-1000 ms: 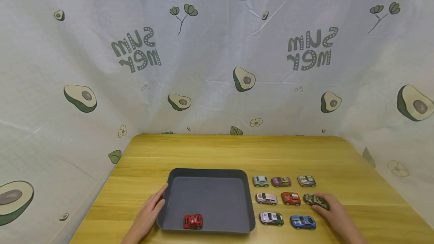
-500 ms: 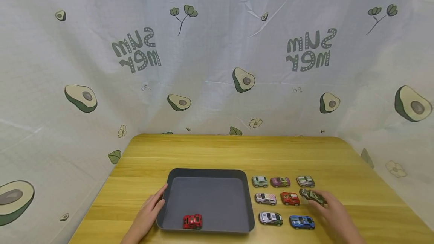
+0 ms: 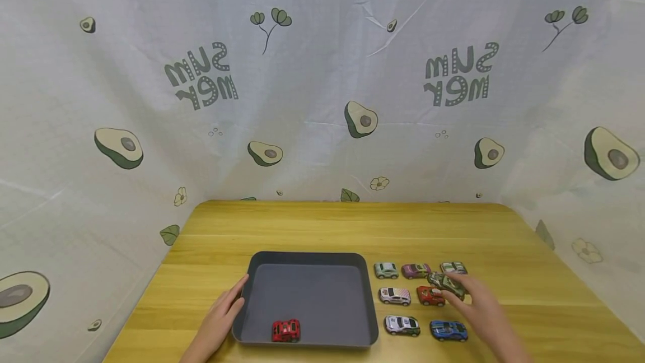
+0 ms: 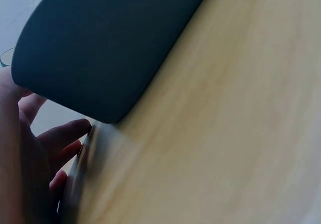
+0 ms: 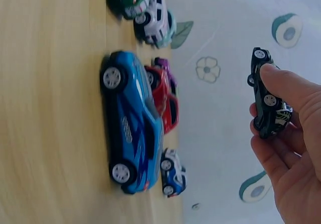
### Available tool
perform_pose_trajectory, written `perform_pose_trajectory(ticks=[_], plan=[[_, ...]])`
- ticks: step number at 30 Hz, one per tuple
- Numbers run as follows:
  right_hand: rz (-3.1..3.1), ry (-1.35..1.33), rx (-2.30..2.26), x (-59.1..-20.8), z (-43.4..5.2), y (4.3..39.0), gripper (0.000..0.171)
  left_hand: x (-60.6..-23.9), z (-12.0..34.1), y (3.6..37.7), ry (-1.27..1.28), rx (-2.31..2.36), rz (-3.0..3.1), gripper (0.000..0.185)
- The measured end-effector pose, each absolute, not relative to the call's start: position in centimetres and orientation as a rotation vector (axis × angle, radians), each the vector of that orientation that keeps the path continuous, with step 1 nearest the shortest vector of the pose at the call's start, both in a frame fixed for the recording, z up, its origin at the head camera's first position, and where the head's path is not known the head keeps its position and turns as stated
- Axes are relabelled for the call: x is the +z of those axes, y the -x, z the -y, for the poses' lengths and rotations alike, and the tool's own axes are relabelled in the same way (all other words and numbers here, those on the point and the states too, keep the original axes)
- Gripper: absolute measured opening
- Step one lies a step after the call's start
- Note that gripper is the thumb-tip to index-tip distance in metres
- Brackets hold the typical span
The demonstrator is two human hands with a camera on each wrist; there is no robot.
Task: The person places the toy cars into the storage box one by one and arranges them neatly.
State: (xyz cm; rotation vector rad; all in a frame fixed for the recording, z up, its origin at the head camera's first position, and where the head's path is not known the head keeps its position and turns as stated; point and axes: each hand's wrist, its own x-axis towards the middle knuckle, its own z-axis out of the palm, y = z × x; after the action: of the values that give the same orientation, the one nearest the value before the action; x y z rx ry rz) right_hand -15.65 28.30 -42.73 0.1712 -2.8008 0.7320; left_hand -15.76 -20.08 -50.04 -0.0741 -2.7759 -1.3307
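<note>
Tabletop (image 3: pixel 322 223) of yellow wood carries a dark tray (image 3: pixel 307 259) with one red car (image 3: pixel 286 330) already inside; seven cars remain beside it. The left hand (image 3: pixel 221 312) lies flat-fingered against the tray's edge. The right hand (image 3: pixel 476 307) pinches a dark green car (image 3: pixel 443 283), lifted above the rows. Backdrop print reads mirrored "SUMMER".

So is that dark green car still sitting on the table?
No, the right hand holds the dark green car lifted clear of the table.
</note>
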Motion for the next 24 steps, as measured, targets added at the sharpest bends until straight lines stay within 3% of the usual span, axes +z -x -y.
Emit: perform_pose_trajectory(ticks=[24], plan=[[2.806, -0.323, 0.966, -42.5, -19.5, 15.7, 0.038, -50.0, 20.0, 15.8, 0.079, -1.345, 2.778, 0.044]])
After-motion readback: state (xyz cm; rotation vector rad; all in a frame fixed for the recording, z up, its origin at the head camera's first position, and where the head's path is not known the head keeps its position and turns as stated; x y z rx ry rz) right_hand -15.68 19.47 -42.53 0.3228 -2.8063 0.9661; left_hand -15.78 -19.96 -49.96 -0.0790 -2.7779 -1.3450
